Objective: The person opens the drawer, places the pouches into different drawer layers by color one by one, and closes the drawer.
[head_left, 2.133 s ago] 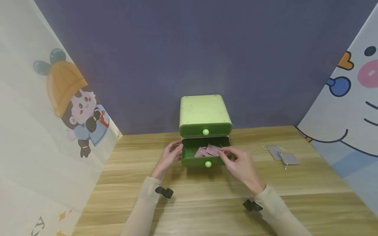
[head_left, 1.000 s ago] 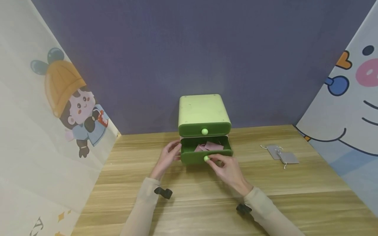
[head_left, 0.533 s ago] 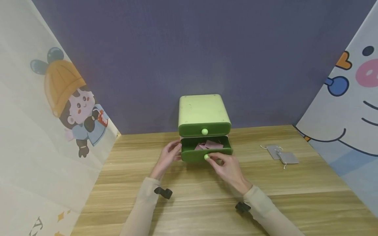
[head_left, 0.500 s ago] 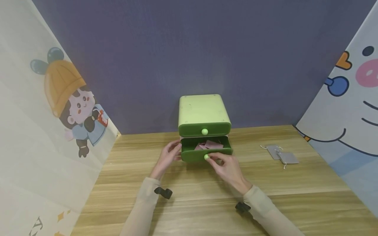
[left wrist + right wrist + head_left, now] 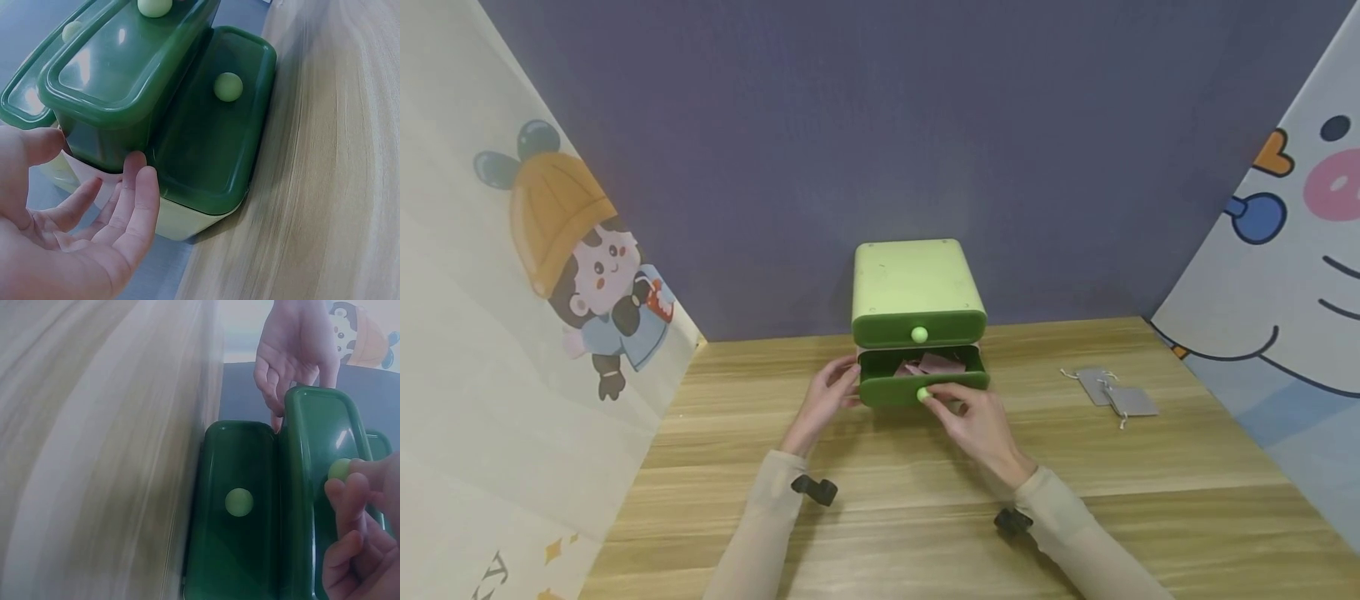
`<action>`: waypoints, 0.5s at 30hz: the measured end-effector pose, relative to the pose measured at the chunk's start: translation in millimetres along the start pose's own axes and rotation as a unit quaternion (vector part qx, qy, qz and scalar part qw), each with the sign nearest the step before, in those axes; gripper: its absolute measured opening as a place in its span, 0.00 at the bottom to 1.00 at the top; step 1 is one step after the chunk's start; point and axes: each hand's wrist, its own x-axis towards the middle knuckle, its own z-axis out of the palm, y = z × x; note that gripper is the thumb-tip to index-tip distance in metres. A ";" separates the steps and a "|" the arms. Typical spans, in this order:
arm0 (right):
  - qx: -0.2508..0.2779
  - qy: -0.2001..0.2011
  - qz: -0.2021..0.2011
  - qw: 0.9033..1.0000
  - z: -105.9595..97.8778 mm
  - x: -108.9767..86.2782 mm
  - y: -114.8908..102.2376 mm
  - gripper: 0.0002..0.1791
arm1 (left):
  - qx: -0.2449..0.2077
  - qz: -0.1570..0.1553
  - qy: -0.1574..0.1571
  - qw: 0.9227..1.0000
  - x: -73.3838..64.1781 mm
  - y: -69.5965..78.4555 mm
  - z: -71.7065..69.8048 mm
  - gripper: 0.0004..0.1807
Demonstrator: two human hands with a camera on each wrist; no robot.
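A small light-green cabinet point(image 5: 917, 275) with dark green drawers stands against the back wall. Its middle drawer point(image 5: 883, 392) is pulled partway out, and pink cloth pieces point(image 5: 942, 364) lie inside. My right hand point(image 5: 983, 429) pinches this drawer's round pale-green knob point(image 5: 338, 469) between thumb and index finger. At the cabinet's left side is my left hand point(image 5: 820, 404), its fingers loosely bent and their tips at the side wall beside the drawer, as the left wrist view shows. Below, the bottom drawer point(image 5: 206, 137) is pushed in; the top drawer point(image 5: 880, 331) is in too.
Two grey drawstring pouches, a front one point(image 5: 1135, 402) overlapping a rear one point(image 5: 1093, 387), lie on the wooden table point(image 5: 880, 533) to the right of the cabinet. Behind rises a dark blue wall point(image 5: 917, 125); side panels with cartoon prints flank the table.
My right hand has left the pink cloth in the drawer and taken the middle drawer's knob. That drawer has slid somewhat further in. My left hand stays at the cabinet's side.
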 end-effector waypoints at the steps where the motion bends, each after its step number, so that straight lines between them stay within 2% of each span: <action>1: 0.001 -0.002 0.005 1.000 -0.2 0.5 -0.5 0.10 | 0.003 0.000 0.001 1.000 -0.2 0.1 0.0 0.29; 15: 0.019 -0.014 0.036 0.999 -1.1 7.7 -2.6 0.11 | 0.008 -0.002 0.007 1.000 -2.3 1.7 0.5 0.29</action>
